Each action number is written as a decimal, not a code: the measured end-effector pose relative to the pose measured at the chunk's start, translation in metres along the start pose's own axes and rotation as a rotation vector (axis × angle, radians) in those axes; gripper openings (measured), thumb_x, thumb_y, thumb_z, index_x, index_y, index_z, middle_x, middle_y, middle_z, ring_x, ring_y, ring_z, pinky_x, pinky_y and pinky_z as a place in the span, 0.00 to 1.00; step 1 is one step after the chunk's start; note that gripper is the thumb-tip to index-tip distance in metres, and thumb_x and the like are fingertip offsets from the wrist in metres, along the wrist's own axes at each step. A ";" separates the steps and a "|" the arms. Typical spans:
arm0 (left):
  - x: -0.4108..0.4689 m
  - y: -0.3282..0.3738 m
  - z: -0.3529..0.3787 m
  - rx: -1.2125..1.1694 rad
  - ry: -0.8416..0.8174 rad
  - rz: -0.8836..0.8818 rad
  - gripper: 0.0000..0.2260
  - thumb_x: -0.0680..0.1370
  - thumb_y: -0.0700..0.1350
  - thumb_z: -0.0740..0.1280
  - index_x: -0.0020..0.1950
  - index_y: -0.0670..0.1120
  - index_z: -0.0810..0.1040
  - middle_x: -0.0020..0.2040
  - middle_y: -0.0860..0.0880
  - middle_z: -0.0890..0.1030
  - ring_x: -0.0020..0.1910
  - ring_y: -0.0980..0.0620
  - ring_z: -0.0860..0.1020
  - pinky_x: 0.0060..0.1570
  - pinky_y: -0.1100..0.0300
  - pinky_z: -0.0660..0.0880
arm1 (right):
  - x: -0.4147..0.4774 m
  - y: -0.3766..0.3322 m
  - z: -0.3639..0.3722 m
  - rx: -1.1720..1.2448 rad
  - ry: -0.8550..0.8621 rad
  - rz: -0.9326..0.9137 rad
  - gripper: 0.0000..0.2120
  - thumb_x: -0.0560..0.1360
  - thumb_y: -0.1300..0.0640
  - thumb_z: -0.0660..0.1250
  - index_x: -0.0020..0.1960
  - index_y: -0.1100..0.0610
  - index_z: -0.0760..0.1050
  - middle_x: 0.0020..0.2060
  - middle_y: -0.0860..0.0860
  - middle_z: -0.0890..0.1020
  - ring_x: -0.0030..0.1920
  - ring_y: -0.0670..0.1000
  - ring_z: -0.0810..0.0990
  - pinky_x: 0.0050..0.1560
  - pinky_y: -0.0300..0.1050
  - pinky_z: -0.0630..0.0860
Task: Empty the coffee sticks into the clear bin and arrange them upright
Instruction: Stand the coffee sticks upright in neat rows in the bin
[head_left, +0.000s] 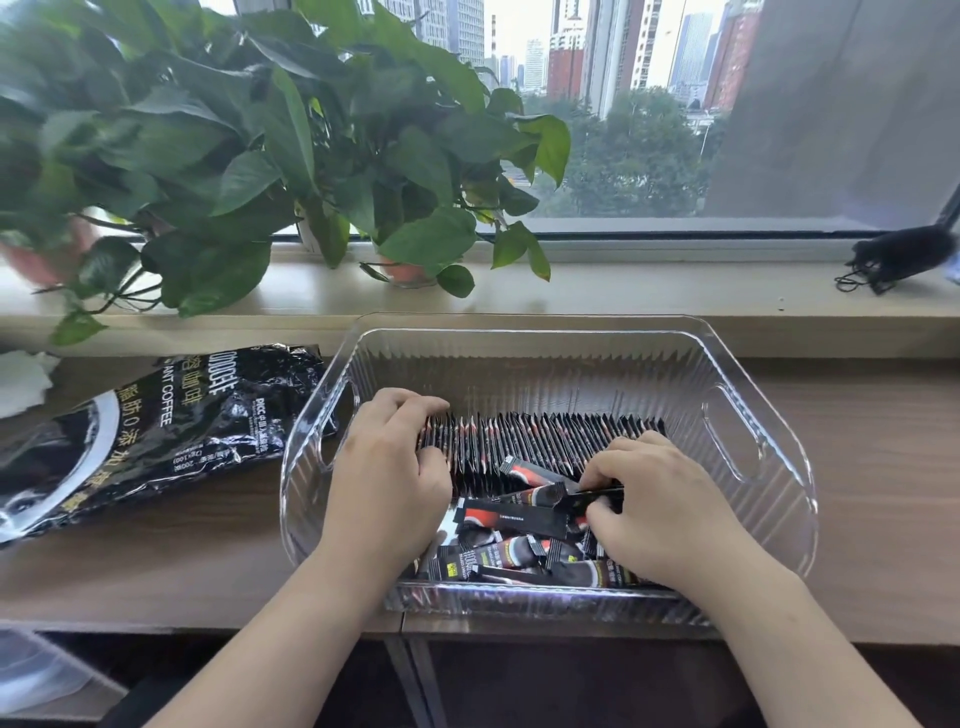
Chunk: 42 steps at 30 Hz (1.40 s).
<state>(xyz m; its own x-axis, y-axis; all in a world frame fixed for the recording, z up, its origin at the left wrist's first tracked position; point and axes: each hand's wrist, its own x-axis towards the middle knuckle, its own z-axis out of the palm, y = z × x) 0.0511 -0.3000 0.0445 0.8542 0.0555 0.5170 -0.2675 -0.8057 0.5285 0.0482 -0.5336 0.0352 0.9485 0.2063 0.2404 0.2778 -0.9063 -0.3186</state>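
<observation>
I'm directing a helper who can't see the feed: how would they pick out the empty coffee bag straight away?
Start at the clear bin in the middle of the wooden desk, under the window. Just outside the bin's left handle lies the coffee bag, flat and crumpled. It is the only large glossy black pouch there, printed with white lettering, unlike the small sticks inside the bin.

Leafy green pothos plants (249, 140) set along windowsill (649, 299), in terracotta-coloured pots (408, 270); leaves spill over sill edge at left. Black bundle with thin cords (896, 257) laid at right end of sill. Window (623, 104) behind, high-rise buildings and trees seen through it. Wooden desk (872, 467) below sill. White crumpled paper (21, 379) seen at desk's far left edge. Translucent plastic item (36, 670) partly seen under desk, lower left; kind cannot be told.
</observation>
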 end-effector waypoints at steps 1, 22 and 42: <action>0.000 0.000 0.000 0.000 0.001 0.002 0.18 0.73 0.33 0.65 0.61 0.46 0.80 0.55 0.55 0.75 0.45 0.53 0.73 0.52 0.59 0.70 | 0.000 0.000 0.000 0.002 0.006 0.006 0.08 0.72 0.56 0.65 0.46 0.47 0.81 0.41 0.41 0.79 0.49 0.45 0.69 0.46 0.39 0.66; 0.001 -0.004 0.007 0.045 -0.200 0.120 0.08 0.74 0.47 0.73 0.52 0.52 0.83 0.49 0.59 0.74 0.53 0.58 0.71 0.55 0.62 0.68 | -0.001 0.000 0.000 0.061 0.183 -0.018 0.07 0.76 0.57 0.70 0.52 0.52 0.84 0.43 0.42 0.82 0.47 0.46 0.72 0.45 0.36 0.64; 0.001 -0.003 0.007 -0.056 -0.398 0.164 0.07 0.72 0.46 0.76 0.38 0.53 0.80 0.34 0.60 0.77 0.41 0.59 0.75 0.39 0.69 0.68 | -0.003 0.000 0.000 0.089 0.223 0.032 0.07 0.71 0.62 0.74 0.48 0.53 0.84 0.40 0.41 0.81 0.43 0.46 0.73 0.45 0.27 0.64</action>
<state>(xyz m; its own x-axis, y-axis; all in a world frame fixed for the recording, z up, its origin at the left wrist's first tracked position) 0.0564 -0.3016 0.0385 0.9005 -0.3115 0.3034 -0.4289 -0.7508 0.5023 0.0454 -0.5340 0.0342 0.9028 0.0820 0.4221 0.2695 -0.8729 -0.4068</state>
